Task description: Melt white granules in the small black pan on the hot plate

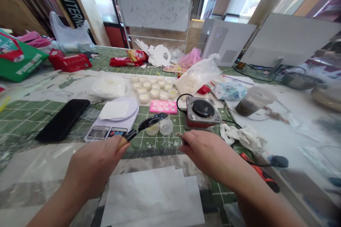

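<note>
My left hand (98, 161) is wrapped round the wooden handle of a black spoon (153, 121), its bowl raised toward the middle of the table. My right hand (201, 145) is closed in a pinch; a small greyish tip pokes out at the fingers, too small to name. Between the hands two small clear cups (166, 127) sit on the green mat (144, 143). Behind them lies a pink silicone mold (163, 106) with whitish fillings. A kitchen scale (114, 118) with white paper on it is left of the spoon, and a small electric hot plate (203, 110) stands beyond my right hand.
Several small filled cups (155, 93) are grouped behind the mold. A black phone (64, 118) lies at left. White paper sheets (153, 198) are in front of me. Crumpled tissue (243, 136), a cup of dark liquid (254, 101) and a bag of pale flakes (194, 78) occupy the right side.
</note>
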Demonstrator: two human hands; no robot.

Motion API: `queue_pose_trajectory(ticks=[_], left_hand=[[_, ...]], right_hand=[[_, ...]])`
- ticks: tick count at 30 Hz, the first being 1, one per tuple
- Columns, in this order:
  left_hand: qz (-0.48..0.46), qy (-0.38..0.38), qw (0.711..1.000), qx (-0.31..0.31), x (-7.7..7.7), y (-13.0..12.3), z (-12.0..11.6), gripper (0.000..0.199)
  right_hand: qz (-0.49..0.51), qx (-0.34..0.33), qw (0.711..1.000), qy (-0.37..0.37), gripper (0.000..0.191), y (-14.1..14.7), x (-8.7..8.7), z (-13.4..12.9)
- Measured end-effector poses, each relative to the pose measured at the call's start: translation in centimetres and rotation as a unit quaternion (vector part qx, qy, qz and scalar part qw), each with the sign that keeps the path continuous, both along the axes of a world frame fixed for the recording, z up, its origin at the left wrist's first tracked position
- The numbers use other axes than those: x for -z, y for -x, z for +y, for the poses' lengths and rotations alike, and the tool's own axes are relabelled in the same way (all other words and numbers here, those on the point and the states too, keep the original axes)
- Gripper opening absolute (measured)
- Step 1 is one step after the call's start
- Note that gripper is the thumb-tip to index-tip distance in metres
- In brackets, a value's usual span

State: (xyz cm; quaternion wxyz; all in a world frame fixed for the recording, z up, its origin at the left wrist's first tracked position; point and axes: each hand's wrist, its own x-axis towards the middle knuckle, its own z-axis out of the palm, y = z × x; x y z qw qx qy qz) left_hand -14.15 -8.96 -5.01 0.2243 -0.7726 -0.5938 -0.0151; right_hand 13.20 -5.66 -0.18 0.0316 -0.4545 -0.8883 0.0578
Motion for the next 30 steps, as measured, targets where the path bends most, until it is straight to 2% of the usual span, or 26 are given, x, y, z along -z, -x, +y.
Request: queue_pose_trajectory(ticks=[3, 7, 11, 14, 16, 19, 21, 25, 28, 30], left_hand=[[-0.005, 0.0, 1.0, -0.01, 0.0, -0.1, 0.0, 0.034], [-0.025, 0.006, 0.999, -0.019, -0.1, -0.4, 0.1, 0.034], [-0.014, 0.025, 0.998, -0.052, -0.3, -0.6, 0.0, 0.037], [0.009, 0.006, 0.999, -0.053, -0.2, -0.4, -0.1, 0.04], [0.018, -0.019, 0.999, -0.043, 0.1, -0.2, -0.1, 0.041], [0.023, -0.046, 0.998, -0.026, 0.4, 0.1, 0.1, 0.039], [0.027, -0.057, 0.998, -0.011, 0.5, 0.1, 0.2, 0.037], [0.032, -0.064, 0.997, 0.018, 0.4, 0.0, 0.3, 0.034], [0.019, -0.054, 0.998, 0.014, 0.3, -0.1, 0.2, 0.035], [0.003, -0.025, 1.0, -0.003, 0.2, 0.0, 0.1, 0.036]], right_hand=[[-0.062, 0.029, 0.998, -0.017, 0.015, -0.2, 0.3, 0.4], [-0.126, 0.002, 0.992, 0.022, 0.012, -0.5, 0.8, 1.1], [-0.145, 0.004, 0.988, 0.052, 0.012, -2.0, -1.0, 1.2], [-0.155, 0.048, 0.985, 0.059, 0.017, -4.2, -2.4, 0.1], [-0.155, 0.082, 0.981, 0.076, 0.019, -5.9, -2.5, -1.3], [-0.135, 0.111, 0.975, 0.137, 0.019, -8.2, -1.1, -4.4], [-0.118, 0.123, 0.965, 0.2, 0.016, -9.5, 0.4, -6.5], [-0.109, 0.178, 0.939, 0.275, 0.012, -11.6, 3.4, -9.9], [-0.086, 0.206, 0.934, 0.277, 0.017, -12.7, 5.2, -11.5], [-0.056, 0.234, 0.945, 0.22, 0.019, -13.0, 6.0, -12.0]])
